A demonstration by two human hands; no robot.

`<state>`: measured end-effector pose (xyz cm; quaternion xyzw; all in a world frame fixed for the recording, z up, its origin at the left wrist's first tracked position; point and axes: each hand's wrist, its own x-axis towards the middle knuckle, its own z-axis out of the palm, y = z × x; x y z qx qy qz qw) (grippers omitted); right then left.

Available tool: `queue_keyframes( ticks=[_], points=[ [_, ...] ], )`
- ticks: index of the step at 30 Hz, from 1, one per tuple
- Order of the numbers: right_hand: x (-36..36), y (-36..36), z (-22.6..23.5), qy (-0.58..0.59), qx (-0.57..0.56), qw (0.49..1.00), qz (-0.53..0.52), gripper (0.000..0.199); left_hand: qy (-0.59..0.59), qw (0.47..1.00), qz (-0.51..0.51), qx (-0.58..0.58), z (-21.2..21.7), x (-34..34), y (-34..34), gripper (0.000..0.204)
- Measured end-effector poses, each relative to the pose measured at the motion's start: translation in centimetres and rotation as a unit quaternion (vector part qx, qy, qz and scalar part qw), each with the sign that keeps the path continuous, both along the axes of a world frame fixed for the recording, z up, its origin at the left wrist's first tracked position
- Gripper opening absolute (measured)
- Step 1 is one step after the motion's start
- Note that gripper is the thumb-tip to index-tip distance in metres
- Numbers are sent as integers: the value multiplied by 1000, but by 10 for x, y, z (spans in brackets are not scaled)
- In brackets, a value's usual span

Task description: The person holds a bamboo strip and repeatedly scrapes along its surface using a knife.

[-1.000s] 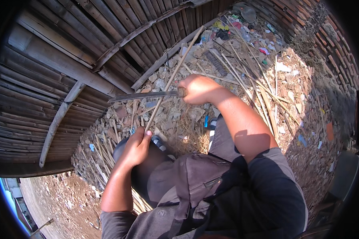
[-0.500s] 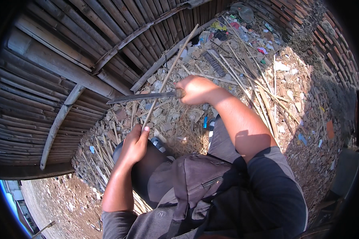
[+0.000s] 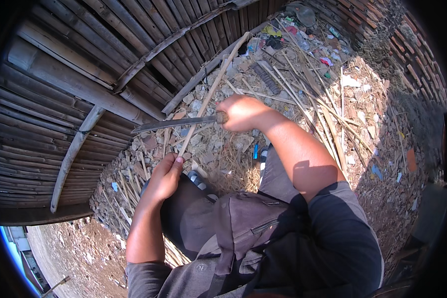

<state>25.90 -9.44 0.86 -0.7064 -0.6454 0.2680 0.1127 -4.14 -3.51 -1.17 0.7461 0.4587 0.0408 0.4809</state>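
My left hand point(image 3: 165, 177) is closed on the lower end of a long bamboo strip point(image 3: 213, 90), thumb lying along it. The strip slants up and away toward the bamboo wall. In my right hand point(image 3: 239, 113) is the short handle of a machete point(image 3: 176, 123), fingers wrapped round it. Its dark blade points left and crosses the strip a little above my left hand. The blade appears to touch the strip, though the exact contact is too small to make out.
A bamboo slat wall point(image 3: 59, 94) rises at the left, a brick wall point(image 3: 412, 54) at the far right. Loose bamboo strips point(image 3: 328, 116) lie on rubble to the right, more strips point(image 3: 126, 196) beside my left leg. Coloured litter point(image 3: 293, 37) is heaped at the back. A blue plastic piece point(image 3: 256, 151) lies between my feet.
The bamboo strip has turned in my left hand and now shows a broader, paler face. The machete blade has dipped very slightly; both hands stay nearly in place.
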Motion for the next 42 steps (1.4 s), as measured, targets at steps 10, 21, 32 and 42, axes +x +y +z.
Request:
queue_keyframes(
  ticks=[10, 21, 32, 42],
  points=[
    [6, 2, -13, 28, 26, 998, -58, 56, -109, 974, 49, -195, -4, 0, 6, 31],
    [36, 24, -50, 16, 42, 993, -109, 46, -81, 992, 12, -91, -21, -3, 9, 29],
    [44, 25, -50, 9, 39, 993, -110, 67, -101, 986, 16, -131, -16, 1, 8, 26],
    [52, 30, -52, -12, 42, 993, -108, 59, -96, 979, 3, -180, -3, 2, 7, 29]
  ],
)
